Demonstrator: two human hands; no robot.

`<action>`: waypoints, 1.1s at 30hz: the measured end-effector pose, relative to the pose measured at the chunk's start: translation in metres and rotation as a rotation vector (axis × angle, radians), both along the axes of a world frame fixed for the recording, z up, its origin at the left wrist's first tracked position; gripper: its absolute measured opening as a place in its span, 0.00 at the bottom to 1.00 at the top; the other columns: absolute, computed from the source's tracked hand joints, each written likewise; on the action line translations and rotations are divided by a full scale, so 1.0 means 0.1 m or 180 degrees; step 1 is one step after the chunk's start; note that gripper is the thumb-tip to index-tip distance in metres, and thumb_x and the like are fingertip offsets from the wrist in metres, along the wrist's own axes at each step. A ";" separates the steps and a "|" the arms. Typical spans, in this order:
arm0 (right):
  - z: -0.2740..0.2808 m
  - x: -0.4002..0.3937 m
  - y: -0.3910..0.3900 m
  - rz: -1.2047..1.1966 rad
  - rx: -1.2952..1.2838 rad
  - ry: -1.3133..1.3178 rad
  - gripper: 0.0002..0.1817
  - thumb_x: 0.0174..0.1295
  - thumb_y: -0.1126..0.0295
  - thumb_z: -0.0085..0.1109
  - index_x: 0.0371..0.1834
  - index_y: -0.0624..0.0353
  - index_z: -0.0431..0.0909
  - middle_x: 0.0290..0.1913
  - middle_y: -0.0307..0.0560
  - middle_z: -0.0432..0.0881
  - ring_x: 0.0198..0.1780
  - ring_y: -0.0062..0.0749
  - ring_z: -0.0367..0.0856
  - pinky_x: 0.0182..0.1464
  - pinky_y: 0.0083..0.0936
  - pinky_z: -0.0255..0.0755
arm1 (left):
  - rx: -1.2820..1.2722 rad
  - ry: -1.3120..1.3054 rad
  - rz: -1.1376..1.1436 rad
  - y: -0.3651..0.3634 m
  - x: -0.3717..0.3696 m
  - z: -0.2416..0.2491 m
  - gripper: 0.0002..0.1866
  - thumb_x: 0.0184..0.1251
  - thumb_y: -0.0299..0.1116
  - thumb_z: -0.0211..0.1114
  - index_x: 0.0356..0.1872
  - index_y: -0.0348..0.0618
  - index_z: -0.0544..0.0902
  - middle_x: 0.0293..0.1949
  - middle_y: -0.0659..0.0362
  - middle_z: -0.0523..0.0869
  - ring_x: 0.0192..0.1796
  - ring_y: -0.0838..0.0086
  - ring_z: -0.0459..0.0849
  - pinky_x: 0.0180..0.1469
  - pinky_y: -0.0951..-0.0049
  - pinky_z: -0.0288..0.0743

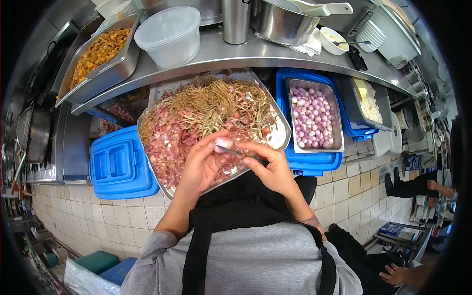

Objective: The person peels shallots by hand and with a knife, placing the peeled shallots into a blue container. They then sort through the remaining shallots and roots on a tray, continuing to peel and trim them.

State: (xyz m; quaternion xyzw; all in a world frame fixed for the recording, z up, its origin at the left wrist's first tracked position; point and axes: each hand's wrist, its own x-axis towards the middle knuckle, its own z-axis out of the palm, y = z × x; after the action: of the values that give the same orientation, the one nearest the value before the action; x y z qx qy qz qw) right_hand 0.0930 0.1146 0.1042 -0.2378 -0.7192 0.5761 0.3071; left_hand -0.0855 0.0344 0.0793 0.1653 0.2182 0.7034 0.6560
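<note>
Over a large tray [278, 132], my left hand [204, 160] grips a pale, peeled-looking shallot [223, 144] between thumb and fingers. My right hand [268, 164] is closed around a small knife [231, 151] with a dark green handle; its blade touches or lies just against the shallot. Beneath both hands, the tray is heaped with pinkish shallot skins [172, 152] and dry brown stems with roots [216, 101]. To the right, a metal pan [335, 148] holds many peeled purple shallots [311, 118].
Blue lidded bins [115, 164] flank the tray. Along the steel shelf [216, 56] ahead stand a plastic tub [169, 37], a steel pot [285, 24] and a pan of chopped orange food [101, 54]. Other people's hands [393, 274] and legs show at right, over the tiled floor [118, 216].
</note>
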 end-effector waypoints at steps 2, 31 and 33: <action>0.00 -0.01 0.00 -0.0013 0.0262 -0.0025 0.16 0.58 0.77 0.59 0.51 0.62 0.77 0.48 0.50 0.82 0.47 0.31 0.82 0.47 0.23 0.74 | 0.0019 -0.0016 0.0002 0.00 0.00 0.01 0.19 0.68 0.27 0.51 0.58 0.28 0.69 0.47 0.51 0.81 0.43 0.74 0.82 0.45 0.80 0.79; 0.09 -0.03 -0.03 0.0047 0.0467 0.0008 0.16 0.57 0.79 0.59 0.51 0.64 0.78 0.46 0.51 0.83 0.45 0.33 0.83 0.47 0.24 0.74 | -0.0181 0.0469 0.0586 -0.02 0.17 -0.03 0.16 0.60 0.26 0.65 0.49 0.32 0.77 0.35 0.57 0.84 0.30 0.81 0.81 0.32 0.87 0.76; 0.06 -0.04 -0.03 0.0010 0.0435 0.0056 0.15 0.57 0.78 0.58 0.50 0.64 0.79 0.46 0.51 0.83 0.44 0.31 0.83 0.47 0.24 0.74 | -0.0198 0.0596 0.0599 -0.03 0.16 -0.06 0.16 0.60 0.26 0.65 0.48 0.32 0.77 0.34 0.57 0.84 0.30 0.80 0.81 0.31 0.86 0.76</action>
State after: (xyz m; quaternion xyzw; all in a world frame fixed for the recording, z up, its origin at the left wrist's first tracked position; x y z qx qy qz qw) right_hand 0.0891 0.1114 0.1103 -0.2100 -0.7545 0.5282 0.3279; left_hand -0.0694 0.0314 0.0731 0.1886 0.3147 0.7361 0.5687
